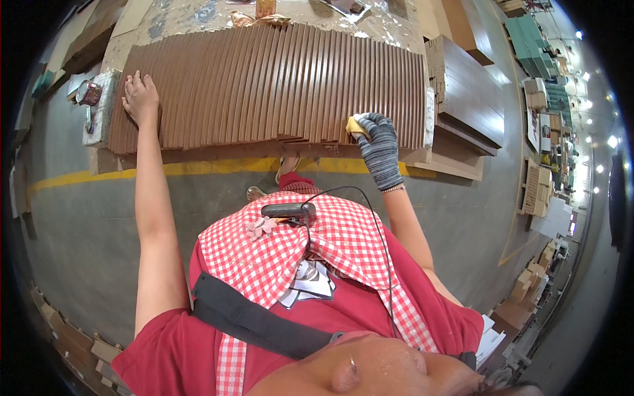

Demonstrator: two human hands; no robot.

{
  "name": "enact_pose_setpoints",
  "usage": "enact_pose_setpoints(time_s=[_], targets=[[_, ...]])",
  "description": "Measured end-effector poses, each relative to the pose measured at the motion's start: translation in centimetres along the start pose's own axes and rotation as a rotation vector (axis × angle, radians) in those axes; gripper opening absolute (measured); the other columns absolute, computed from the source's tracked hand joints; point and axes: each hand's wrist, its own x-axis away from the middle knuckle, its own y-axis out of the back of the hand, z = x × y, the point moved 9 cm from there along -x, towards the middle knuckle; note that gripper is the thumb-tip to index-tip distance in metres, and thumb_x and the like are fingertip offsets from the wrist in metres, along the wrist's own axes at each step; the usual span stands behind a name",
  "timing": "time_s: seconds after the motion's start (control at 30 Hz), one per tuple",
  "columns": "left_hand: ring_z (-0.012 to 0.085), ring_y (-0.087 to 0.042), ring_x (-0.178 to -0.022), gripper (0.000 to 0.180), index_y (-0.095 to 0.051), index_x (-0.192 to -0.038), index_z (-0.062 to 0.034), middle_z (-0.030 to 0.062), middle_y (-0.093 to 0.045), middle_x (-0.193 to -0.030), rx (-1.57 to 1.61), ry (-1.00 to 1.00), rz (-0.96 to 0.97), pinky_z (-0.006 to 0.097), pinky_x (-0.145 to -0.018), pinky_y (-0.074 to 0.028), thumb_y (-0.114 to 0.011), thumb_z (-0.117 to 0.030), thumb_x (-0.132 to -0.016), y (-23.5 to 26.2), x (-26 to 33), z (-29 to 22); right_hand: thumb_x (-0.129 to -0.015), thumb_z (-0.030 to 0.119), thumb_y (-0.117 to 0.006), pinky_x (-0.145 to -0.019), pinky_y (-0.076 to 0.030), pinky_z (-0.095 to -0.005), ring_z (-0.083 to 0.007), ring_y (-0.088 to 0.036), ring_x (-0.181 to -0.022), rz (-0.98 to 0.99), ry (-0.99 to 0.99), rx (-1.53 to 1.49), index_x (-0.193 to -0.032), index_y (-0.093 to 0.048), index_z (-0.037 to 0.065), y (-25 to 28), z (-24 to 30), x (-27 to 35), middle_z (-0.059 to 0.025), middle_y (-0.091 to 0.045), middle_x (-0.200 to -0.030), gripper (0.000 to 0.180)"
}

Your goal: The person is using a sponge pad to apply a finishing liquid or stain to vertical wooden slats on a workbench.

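Observation:
A wide row of brown wooden strips (264, 89), packed edge to edge, lies across the table in front of me. My bare left hand (140, 99) rests flat on the strips at the row's left end, fingers stretched out. At the front right of the row, my right hand (380, 145) wears a grey striped knit glove. It pinches a small folded yellow piece (357, 126), a cloth or sanding pad; I cannot tell which. The yellow piece is over the near ends of the strips, and whether it touches them is unclear.
Left of the row, a can (88, 93) stands on a white-wrapped block (104, 109). Dark brown boards (472, 89) are stacked at the right. Behind the row, the worktop (370, 21) is paint-spotted and holds an orange-brown container (265, 8). A yellow line (218, 166) crosses the floor.

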Motion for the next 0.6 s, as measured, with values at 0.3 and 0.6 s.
enact_pose_setpoints(time_s=[0.3,0.6], targets=[[0.0234,-0.029,-0.141,0.05,-0.045,-0.141,-0.0179,0.0066,-0.036,-0.151,0.0,-0.001,-0.02,0.048,-0.115,-0.017,-0.032,-0.043,-0.099,3.1,3.4,1.2,-0.082,0.017,-0.073,-0.092,-0.054,-0.0305,-0.0205,-0.06,-0.1,-0.044,-0.168,-0.077,-0.114,-0.065,0.009,-1.0,-6.6,-11.7,-0.0108,-0.062,-0.111,0.034],[0.0235,-0.03,-0.141,0.05,-0.046,-0.14,-0.0183,0.0058,-0.036,-0.151,0.03,0.0,-0.008,0.047,-0.115,-0.017,-0.032,-0.043,-0.099,5.0,5.0,3.2,-0.079,0.017,-0.074,-0.092,-0.047,-0.0396,-0.0312,-0.058,-0.099,-0.071,0.111,0.154,-0.107,-0.069,0.007,-1.7,-6.0,-16.0,-0.013,-0.063,-0.104,0.03]])
